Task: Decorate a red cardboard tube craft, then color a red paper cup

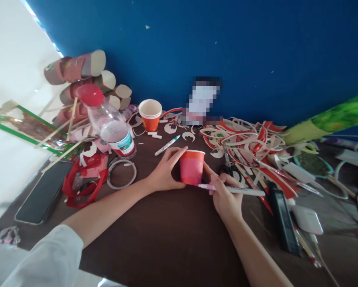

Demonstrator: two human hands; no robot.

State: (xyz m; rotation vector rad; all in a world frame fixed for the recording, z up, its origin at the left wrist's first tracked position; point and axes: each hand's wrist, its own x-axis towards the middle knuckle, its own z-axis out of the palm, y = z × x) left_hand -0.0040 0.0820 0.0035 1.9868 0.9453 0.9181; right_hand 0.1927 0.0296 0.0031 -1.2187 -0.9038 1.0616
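Observation:
A red and pink paper cup [191,167] stands upright on the dark brown table [167,231]. My left hand [164,171] holds it from the left, fingers reaching to its rim. My right hand [225,195] rests just right of the cup and grips a white marker [241,191] with a pink tip, lying sideways, its tip at the base of the cup.
Behind stand an orange paper cup [150,114], a capped white marker [167,145], a tilted water bottle with a red cap [109,125] and stacked cups [77,79]. A phone [44,191] lies left. Paper strips [250,143], scissors [229,165] and a black device [283,219] crowd the right.

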